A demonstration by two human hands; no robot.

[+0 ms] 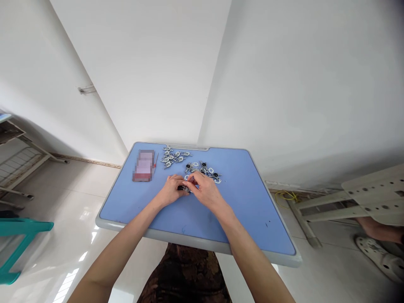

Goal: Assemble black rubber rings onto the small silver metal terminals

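Nearest the lens: left forearm (pixel 109 261) and right forearm (pixel 257 261), angled in from the lower corners, a dark patterned garment (pixel 186 273) between them.

Small metal fitting (pixel 187 189): just above the blue tabletop or resting on it, cannot tell which; near the middle of the table, directly between the hands. Mostly covered by fingers; a dark part and a shiny part show. Long axis not readable.

Left hand (pixel 172 190): lies on the fitting's left side, fingers and thumb clamped on it. Right hand (pixel 204 188): comes over from the right and above, thumb and forefinger brought together at the fitting's upper right edge; cannot tell whether they pinch a piece of it or something separate. Hands together, fingertips all but meeting. Neither is clearly the nearer; my reading is that the left steadies and the right does the fine work, so the relation that counts is right fingertips to the fitting's upper side.

Just beyond the right knuckles: a cluster of black-capped metal fittings (pixel 203 165) mixed with flat pale plates, closer to the right hand than to the left. Farther off, beyond the left hand: a pile of bare metal fittings (pixel 171 155). Left of that pile, a red-handled screwdriver (pixel 155 163), then a blurred-out phone (pixel 143 166) beside it.
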